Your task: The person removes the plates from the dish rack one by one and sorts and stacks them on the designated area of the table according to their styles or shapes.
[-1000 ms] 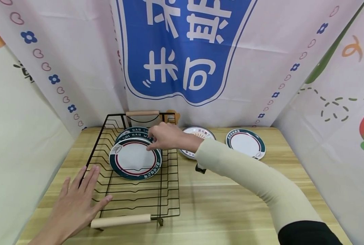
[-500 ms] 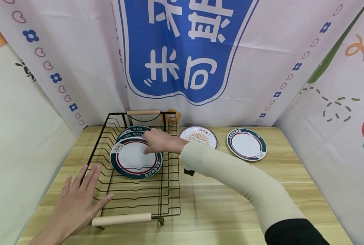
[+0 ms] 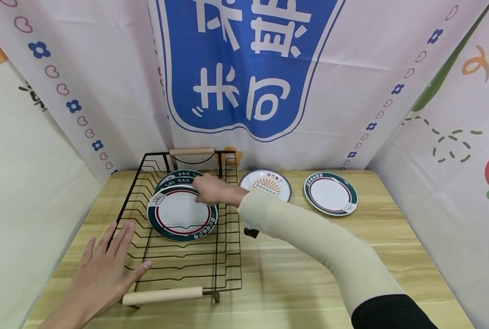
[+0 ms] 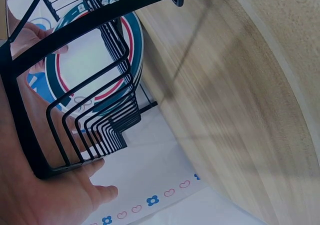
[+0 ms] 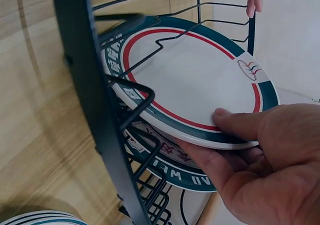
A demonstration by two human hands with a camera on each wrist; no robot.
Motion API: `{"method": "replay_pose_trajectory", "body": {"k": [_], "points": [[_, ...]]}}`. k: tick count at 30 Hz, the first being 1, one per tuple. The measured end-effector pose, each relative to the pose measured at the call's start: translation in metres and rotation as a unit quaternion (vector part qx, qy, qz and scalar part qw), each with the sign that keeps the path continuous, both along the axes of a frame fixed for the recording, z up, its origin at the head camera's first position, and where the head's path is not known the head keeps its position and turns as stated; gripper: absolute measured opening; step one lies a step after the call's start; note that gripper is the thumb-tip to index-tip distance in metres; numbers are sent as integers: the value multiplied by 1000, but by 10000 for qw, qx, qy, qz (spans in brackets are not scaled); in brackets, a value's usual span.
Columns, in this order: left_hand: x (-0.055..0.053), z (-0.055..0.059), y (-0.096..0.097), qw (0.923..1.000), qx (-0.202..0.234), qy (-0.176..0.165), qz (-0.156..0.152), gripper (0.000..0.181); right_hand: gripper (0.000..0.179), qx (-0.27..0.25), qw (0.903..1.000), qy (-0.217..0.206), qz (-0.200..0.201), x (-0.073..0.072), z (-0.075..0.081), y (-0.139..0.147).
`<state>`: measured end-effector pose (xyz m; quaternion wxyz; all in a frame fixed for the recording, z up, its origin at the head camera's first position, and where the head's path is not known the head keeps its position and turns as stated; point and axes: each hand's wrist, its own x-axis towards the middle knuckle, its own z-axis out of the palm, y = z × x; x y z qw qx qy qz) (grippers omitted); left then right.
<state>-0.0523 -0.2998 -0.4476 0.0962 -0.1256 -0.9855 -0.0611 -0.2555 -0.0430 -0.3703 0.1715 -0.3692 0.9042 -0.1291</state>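
A white plate with a green rim and red ring [image 3: 180, 214] stands tilted back among the wires of the black dish rack [image 3: 240, 260]. My right hand [image 3: 211, 189] pinches its upper right edge. In the right wrist view the thumb [image 5: 235, 122] lies on the plate's front face and the fingers are behind the rim. More green-rimmed plates [image 3: 183, 173] stand just behind it, partly covered. My left hand [image 3: 104, 269] rests with spread fingers on the rack's left side rail, near the front.
On the wooden table right of the rack lie a white plate with an orange sunburst [image 3: 267, 180] and another green-rimmed plate [image 3: 331, 194]. Wooden handles [image 3: 162, 296] sit at the rack's front and back. Printed cloth [image 3: 351, 77] walls the table's back and sides.
My right hand and forearm have shifted slightly left and lower, uncovering more of the sunburst plate. The front plate and my left hand have stayed in place.
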Motion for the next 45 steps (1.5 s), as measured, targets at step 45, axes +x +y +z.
{"method": "replay_pose_trajectory", "body": {"k": [45], "points": [[0, -2, 1, 9999, -85, -81, 27, 104, 20, -1394, 9841, 808, -742, 7, 82, 92]]}}
